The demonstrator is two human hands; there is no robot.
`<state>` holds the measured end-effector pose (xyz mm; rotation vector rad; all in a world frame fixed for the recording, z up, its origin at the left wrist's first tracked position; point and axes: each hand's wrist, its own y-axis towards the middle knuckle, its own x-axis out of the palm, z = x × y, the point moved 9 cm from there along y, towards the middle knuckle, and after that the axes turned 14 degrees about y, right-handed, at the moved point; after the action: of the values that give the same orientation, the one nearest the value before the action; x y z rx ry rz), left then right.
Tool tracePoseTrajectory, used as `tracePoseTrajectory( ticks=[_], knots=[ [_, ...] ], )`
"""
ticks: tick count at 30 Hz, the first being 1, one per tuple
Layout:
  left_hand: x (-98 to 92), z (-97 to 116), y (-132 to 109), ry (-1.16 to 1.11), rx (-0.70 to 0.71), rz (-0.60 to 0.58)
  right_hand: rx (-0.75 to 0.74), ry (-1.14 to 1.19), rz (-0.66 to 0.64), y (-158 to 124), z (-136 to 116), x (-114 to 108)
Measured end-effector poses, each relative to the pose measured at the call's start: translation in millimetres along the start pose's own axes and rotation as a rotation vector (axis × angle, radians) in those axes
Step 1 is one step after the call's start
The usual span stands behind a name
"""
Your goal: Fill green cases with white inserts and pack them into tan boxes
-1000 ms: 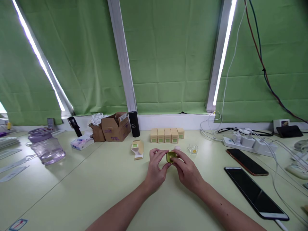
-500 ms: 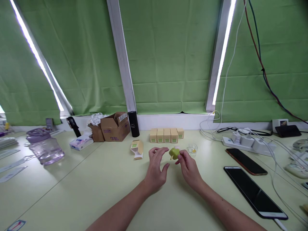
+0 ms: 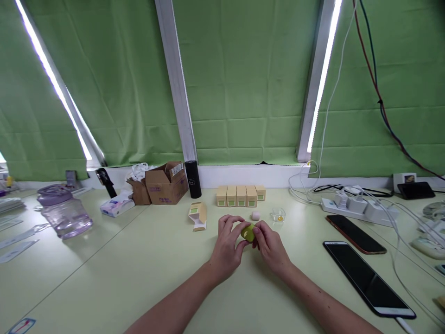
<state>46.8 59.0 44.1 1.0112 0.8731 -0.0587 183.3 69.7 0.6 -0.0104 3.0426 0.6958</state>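
Between my two hands is a small green object [image 3: 248,233]. My left hand [image 3: 227,243] grips its left side between thumb and fingers. The fingers of my right hand [image 3: 271,243] are closed on its right side. A small pale pink piece [image 3: 256,215] lies on the table just beyond the hands, with a clear plastic container [image 3: 278,215] holding something yellow to its right. An opened small carton [image 3: 198,216] lies to the left of my hands. Several small tan boxes [image 3: 237,196] stand in a row farther back.
At the left are a purple-lidded jug [image 3: 66,213], a tissue pack [image 3: 117,204], a cardboard box [image 3: 167,187] and a black cylinder [image 3: 193,179]. Two phones [image 3: 368,278] [image 3: 356,233], a power strip [image 3: 359,209] and loose cables lie at the right.
The green object has turned and come slightly nearer and to the left. My left hand has closed on it. The pale pink piece behind is now fully visible.
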Motion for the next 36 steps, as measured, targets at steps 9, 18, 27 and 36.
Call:
tracePoseTrajectory(
  ticks=[9, 18, 27, 36],
  knots=[
    [10.9, -57, -1, -0.333, -0.444, 0.084, 0.013, -0.199, 0.076, 7, 20, -19],
    [32.8, -73, -6, -0.816, -0.636, 0.025, -0.167, -0.555, 0.142, 29, 23, -31],
    [32.6, -71, -8, -0.902, -0.669, 0.021, -0.193, -0.923, 0.096, 70, 18, -24],
    [36.6, -80, -10, -0.928, -0.697, 0.063, -0.107, -0.526, 0.287, 65, 16, -39]
  ],
)
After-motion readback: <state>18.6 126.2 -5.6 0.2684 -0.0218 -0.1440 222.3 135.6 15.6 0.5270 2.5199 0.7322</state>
